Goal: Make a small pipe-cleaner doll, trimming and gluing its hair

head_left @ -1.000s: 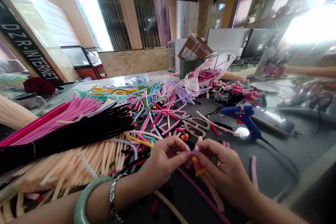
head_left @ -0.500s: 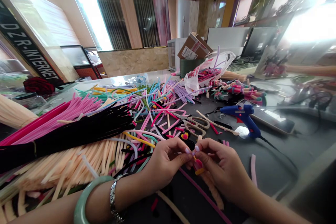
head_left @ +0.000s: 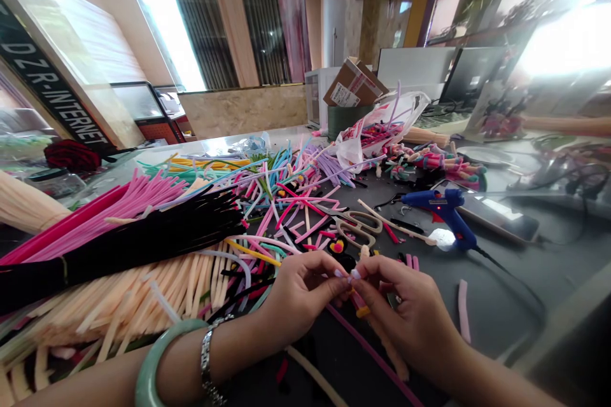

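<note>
My left hand (head_left: 303, 289) and my right hand (head_left: 405, 299) meet with pinched fingertips over the dark table. Between them is a small pink and yellow fuzzy piece (head_left: 359, 306), partly hidden by the fingers. A beige fuzzy stem (head_left: 390, 351) hangs below my right hand, and its pale tip shows above the knuckles. Just beyond the fingers lie a black piece with a red and yellow centre (head_left: 337, 246) and beige-handled scissors (head_left: 360, 229). A long mauve stem (head_left: 367, 348) runs under both hands.
Black stems (head_left: 143, 245), pink stems (head_left: 147, 194) and beige stems (head_left: 119, 302) are heaped at the left. A blue glue gun (head_left: 443, 210) with a cord and a phone (head_left: 501, 216) lie at the right. Behind stand a plastic bag (head_left: 351, 146) and a cardboard box (head_left: 356, 84).
The fingertips have shifted slightly and press closer together, covering more of the small pink and yellow piece. My right hand has turned a little. The view has moved very slightly.
</note>
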`<act>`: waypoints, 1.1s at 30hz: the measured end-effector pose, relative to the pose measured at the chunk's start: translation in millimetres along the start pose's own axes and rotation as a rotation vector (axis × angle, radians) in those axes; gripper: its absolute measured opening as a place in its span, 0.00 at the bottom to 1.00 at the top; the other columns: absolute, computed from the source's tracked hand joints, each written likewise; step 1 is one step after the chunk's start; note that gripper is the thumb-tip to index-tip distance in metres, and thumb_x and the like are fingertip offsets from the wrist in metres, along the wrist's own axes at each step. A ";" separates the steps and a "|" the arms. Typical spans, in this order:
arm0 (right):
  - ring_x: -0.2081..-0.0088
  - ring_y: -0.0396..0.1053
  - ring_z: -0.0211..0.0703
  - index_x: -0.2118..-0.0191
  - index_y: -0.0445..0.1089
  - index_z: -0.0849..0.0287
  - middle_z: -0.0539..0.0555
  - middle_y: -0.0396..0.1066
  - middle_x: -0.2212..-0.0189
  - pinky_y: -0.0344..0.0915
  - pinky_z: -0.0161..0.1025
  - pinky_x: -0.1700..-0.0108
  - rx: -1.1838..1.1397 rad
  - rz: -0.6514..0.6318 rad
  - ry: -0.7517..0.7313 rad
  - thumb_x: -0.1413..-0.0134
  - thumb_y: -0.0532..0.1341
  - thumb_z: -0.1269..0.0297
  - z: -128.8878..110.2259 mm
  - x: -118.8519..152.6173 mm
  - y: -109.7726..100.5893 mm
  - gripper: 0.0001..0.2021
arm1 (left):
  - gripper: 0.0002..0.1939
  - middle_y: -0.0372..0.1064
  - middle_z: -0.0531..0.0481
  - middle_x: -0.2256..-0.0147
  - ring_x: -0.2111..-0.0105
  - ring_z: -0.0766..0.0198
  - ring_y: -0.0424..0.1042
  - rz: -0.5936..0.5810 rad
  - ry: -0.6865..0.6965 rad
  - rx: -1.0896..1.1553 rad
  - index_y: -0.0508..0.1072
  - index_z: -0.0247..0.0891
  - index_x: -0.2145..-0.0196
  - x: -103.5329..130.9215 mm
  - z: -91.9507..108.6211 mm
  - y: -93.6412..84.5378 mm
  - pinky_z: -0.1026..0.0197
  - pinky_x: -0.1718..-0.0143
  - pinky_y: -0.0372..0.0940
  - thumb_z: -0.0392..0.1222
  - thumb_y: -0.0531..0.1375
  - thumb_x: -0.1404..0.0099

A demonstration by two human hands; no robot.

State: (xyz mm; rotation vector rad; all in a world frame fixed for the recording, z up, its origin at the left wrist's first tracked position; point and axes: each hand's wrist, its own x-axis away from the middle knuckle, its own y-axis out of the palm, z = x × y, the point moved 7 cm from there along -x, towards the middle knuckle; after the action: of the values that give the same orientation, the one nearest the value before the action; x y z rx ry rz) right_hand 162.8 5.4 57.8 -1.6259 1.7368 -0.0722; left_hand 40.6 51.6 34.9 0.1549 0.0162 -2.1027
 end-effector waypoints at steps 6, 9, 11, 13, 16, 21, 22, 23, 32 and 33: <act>0.78 0.65 0.35 0.68 0.67 0.57 0.47 0.68 0.78 0.62 0.31 0.74 0.042 0.016 -0.054 0.42 0.56 0.69 -2.4 1.0 -1.4 0.05 | 0.06 0.67 0.51 0.75 0.75 0.67 0.69 -0.012 0.022 -0.075 0.71 0.33 0.72 2.6 0.3 0.3 0.65 0.73 0.64 0.39 0.63 0.42; 0.78 0.64 0.34 0.68 0.67 0.57 0.47 0.67 0.77 0.62 0.31 0.74 0.058 0.014 -0.068 0.42 0.56 0.69 -1.7 2.1 -0.6 0.05 | 0.07 0.67 0.51 0.75 0.76 0.66 0.69 -0.016 0.028 -0.140 0.70 0.34 0.71 4.2 -1.3 -0.2 0.65 0.74 0.63 0.41 0.62 0.41; 0.78 0.65 0.34 0.67 0.67 0.57 0.47 0.68 0.76 0.62 0.30 0.74 0.059 0.015 -0.083 0.42 0.57 0.69 -1.8 2.9 -0.3 0.04 | 0.08 0.67 0.50 0.76 0.76 0.66 0.68 -0.012 0.039 -0.190 0.70 0.34 0.71 4.8 -2.0 -1.0 0.65 0.75 0.62 0.41 0.62 0.41; 0.78 0.65 0.34 0.67 0.67 0.57 0.47 0.68 0.75 0.61 0.30 0.74 0.060 0.018 -0.097 0.42 0.56 0.69 -2.5 3.5 -0.3 0.04 | 0.08 0.67 0.50 0.76 0.77 0.66 0.68 -0.008 0.056 -0.231 0.70 0.34 0.72 5.3 -1.7 -1.3 0.65 0.75 0.62 0.42 0.62 0.41; 0.77 0.65 0.33 0.67 0.67 0.57 0.47 0.68 0.75 0.61 0.30 0.73 0.074 0.014 -0.111 0.42 0.56 0.70 -3.6 4.1 0.2 0.04 | 0.09 0.67 0.50 0.77 0.78 0.66 0.67 -0.006 0.085 -0.294 0.70 0.33 0.72 6.1 0.8 -1.0 0.65 0.76 0.62 0.42 0.60 0.40; 0.77 0.65 0.33 0.66 0.66 0.57 0.47 0.68 0.75 0.61 0.29 0.72 0.079 0.000 -0.113 0.42 0.56 0.71 -3.1 5.0 1.9 0.04 | 0.07 0.68 0.50 0.78 0.78 0.67 0.67 -0.007 0.193 -0.492 0.72 0.33 0.72 7.8 11.8 0.6 0.65 0.75 0.62 0.39 0.58 0.40; 0.76 0.65 0.33 0.66 0.66 0.57 0.47 0.68 0.75 0.61 0.30 0.72 0.080 -0.005 -0.111 0.42 0.56 0.70 -2.8 5.1 2.3 0.04 | 0.07 0.68 0.50 0.78 0.78 0.66 0.67 -0.009 0.218 -0.528 0.72 0.32 0.72 8.2 14.1 0.9 0.65 0.75 0.62 0.38 0.58 0.40; 0.76 0.65 0.33 0.66 0.66 0.57 0.47 0.68 0.75 0.61 0.30 0.72 0.080 -0.007 -0.107 0.42 0.56 0.70 -2.3 4.9 2.5 0.04 | 0.06 0.69 0.50 0.78 0.78 0.66 0.68 -0.009 0.241 -0.557 0.72 0.32 0.72 8.5 16.0 1.1 0.65 0.75 0.62 0.38 0.58 0.40; 0.78 0.64 0.34 0.70 0.67 0.57 0.46 0.66 0.79 0.60 0.31 0.74 -0.020 -0.044 -0.017 0.41 0.56 0.65 -2.1 1.4 0.8 0.07 | 0.06 0.70 0.50 0.77 0.78 0.66 0.70 -0.067 0.213 -0.316 0.72 0.34 0.70 7.0 10.4 -0.4 0.65 0.75 0.65 0.40 0.60 0.39; 0.78 0.64 0.34 0.70 0.67 0.57 0.46 0.66 0.79 0.60 0.31 0.74 -0.024 -0.046 -0.013 0.41 0.56 0.65 -2.6 1.3 0.9 0.08 | 0.06 0.69 0.50 0.77 0.78 0.66 0.70 -0.077 0.191 -0.267 0.72 0.34 0.70 6.6 8.4 -0.5 0.65 0.75 0.65 0.40 0.61 0.39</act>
State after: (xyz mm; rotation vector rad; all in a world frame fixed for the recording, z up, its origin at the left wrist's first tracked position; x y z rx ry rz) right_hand 160.7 3.4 58.6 -1.6807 1.6962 -0.0624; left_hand 36.0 45.6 42.4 0.1955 0.4205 -2.1319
